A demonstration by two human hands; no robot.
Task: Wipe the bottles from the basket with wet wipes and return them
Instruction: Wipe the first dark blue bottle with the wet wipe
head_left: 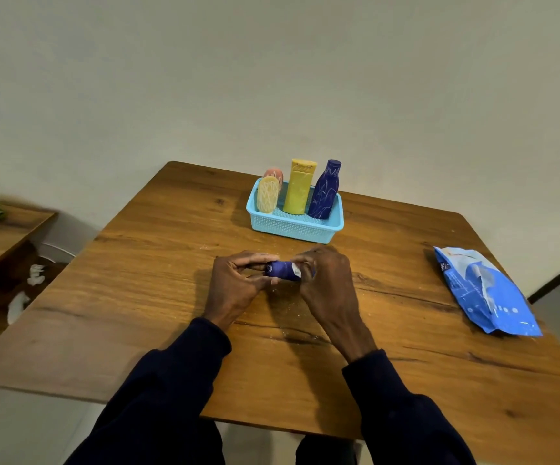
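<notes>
Bottle-cleaning at a wooden bench [137, 263]: the left hand [238, 280] gripped one end of a small blue bottle [280, 270], held sideways in front of the blue basket [295, 226]. The right hand [325, 280] curled around the bottle's other end, pinching a white wet wipe [295, 271] against it. Four bottles stood in the basket, and a wipes pack [486, 290] lay at right.
</notes>
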